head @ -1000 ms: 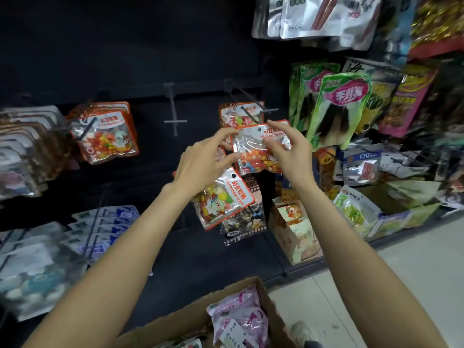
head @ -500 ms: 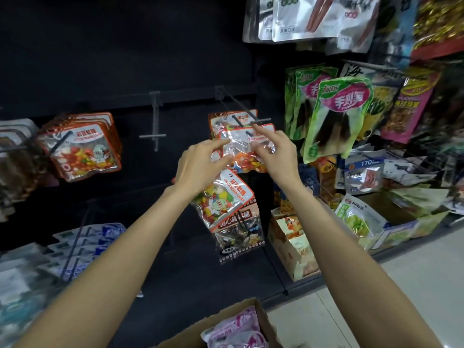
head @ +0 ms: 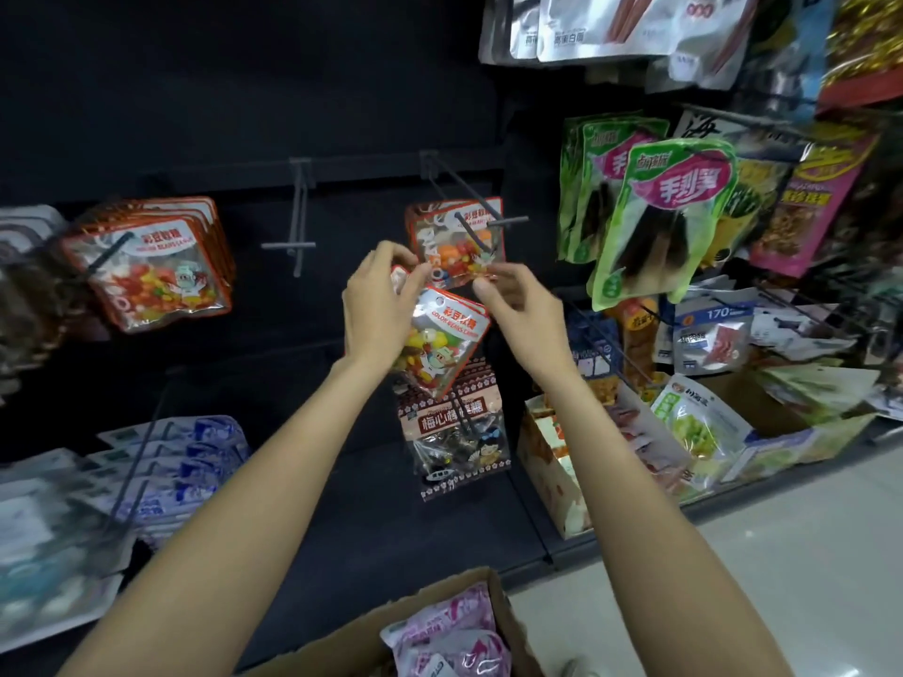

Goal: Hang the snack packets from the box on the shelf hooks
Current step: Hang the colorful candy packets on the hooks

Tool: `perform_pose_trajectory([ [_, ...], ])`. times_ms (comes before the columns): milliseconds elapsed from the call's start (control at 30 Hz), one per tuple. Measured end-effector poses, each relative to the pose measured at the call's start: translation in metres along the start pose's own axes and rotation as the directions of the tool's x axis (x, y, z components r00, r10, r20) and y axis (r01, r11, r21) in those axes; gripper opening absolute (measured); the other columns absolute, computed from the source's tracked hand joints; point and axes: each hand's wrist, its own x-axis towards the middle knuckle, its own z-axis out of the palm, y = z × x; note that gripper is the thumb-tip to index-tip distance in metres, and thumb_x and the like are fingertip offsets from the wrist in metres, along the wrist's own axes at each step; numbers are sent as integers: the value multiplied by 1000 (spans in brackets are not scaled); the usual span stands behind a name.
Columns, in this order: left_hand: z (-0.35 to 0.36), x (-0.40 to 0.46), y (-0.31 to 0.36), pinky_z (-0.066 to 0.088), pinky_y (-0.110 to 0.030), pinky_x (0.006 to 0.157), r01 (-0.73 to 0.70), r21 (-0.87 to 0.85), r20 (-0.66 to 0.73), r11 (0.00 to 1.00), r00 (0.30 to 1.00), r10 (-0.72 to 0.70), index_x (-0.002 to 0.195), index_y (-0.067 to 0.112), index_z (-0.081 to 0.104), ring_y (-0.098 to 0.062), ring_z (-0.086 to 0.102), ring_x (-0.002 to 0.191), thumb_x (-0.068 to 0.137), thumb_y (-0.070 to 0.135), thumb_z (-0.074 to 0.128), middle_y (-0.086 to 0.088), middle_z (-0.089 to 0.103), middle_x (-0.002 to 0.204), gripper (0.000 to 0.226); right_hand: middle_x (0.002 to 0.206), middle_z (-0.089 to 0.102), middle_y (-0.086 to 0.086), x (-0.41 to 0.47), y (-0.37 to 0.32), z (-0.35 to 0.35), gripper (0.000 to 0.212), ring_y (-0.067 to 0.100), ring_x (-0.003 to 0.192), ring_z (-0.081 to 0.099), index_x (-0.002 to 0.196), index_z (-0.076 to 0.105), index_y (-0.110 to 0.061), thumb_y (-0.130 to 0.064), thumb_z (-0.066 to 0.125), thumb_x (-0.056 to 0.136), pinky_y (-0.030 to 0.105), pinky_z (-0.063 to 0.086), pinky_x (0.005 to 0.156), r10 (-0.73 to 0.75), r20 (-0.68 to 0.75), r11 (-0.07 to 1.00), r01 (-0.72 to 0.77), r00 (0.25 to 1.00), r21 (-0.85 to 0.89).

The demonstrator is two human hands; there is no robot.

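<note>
Hanging at 9 o'clock: stack of orange candy packets (head: 151, 266). Left hand (head: 378, 305) grips a tilted candy packet (head: 442, 342) at centre; right hand (head: 520, 305) pinches lower edge of hung packet (head: 457, 241) on hook (head: 481, 210), 12 o'clock. Box (head: 391, 642) w/ pink packets (head: 452, 637) at 6 o'clock.

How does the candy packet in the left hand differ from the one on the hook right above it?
The held packet is tilted, gripped by the left hand, and is on no hook. The hung packet hangs nearly straight on the hook, its rod through the top hole; the right hand pinches its lower corner. Both are orange-edged clear packets of coloured candy, seemingly the same product.
</note>
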Motion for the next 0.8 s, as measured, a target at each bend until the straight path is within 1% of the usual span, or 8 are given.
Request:
perform_pose_trajectory([
  [67, -2, -12, 10, 41, -10, 63, 77, -132, -29, 988, 996, -82, 88, 22, 60, 4, 57, 73, 89, 34, 64, 16, 62, 83, 13, 98, 64, -9, -27, 0, 1, 46, 5, 86, 64, 119, 54, -22, -42, 71, 81, 22, 54, 75, 100, 76, 986, -110, 992, 128],
  [133, -4, -25, 20, 44, -14, 64, 154, -221, -12, 963, 987, -160, 86, 24, 63, 7, 58, 74, 88, 35, 65, 21, 61, 77, 11, 96, 67, -4, -44, 6, 3, 47, 13, 83, 68, 114, 52, -19, -36, 77, 77, 30, 57, 74, 179, 76, 951, -192, 981, 240],
  [233, -10, -40, 28, 52, -19, 72, 273, -340, 192, 900, 957, -218, 99, 29, 64, -2, 64, 88, 84, 34, 69, 15, 66, 97, 17, 94, 70, 4, -54, 12, -3, 31, 22, 87, 69, 102, 58, -14, -26, 77, 79, 36, 58, 75, 189, -23, 937, -173, 982, 304],
  [333, -19, -51, 27, 57, -26, 71, 503, -501, 476, 704, 840, -262, 116, 28, 58, -14, 70, 90, 87, 20, 66, 1, 67, 110, 31, 98, 70, 4, -55, 17, -19, 21, 19, 91, 68, 97, 59, -16, -18, 74, 82, 43, 57, 80, 172, -35, 938, -153, 984, 312],
  [433, -24, -53, 27, 55, -23, 69, 540, -531, 505, 653, 820, -268, 109, 21, 65, -13, 70, 87, 92, 16, 59, -4, 72, 103, 19, 99, 69, 0, -56, 18, -34, 20, 12, 93, 67, 101, 57, -17, -11, 69, 86, 37, 57, 78, 76, -8, 965, -71, 997, 252],
  [533, -23, -46, 33, 54, -21, 65, 470, -529, 445, 706, 863, -240, 105, 19, 65, -11, 70, 85, 93, 17, 59, -2, 71, 101, 14, 100, 67, -4, -58, 15, -44, 21, 7, 95, 66, 105, 54, -20, -9, 64, 89, 32, 56, 79, -65, 12, 977, 62, 998, 202],
  [667, -15, -35, 43, 56, -26, 75, 117, -412, 247, 903, 969, -13, 97, 27, 62, -3, 65, 95, 93, 20, 60, 13, 66, 102, 8, 100, 63, -7, -51, 8, -52, 41, 4, 92, 63, 124, 45, -20, -3, 59, 90, 26, 54, 75, -214, -39, 971, 217, 976, 102],
  [800, -10, -24, 50, 56, -32, 79, -73, -380, 83, 922, 990, 113, 99, 27, 62, 1, 62, 97, 91, 21, 62, 22, 64, 100, 9, 106, 62, -4, -35, 3, -53, 52, 3, 90, 62, 134, 39, -33, -5, 56, 93, 18, 51, 73, -344, -90, 938, 347, 935, 18],
])
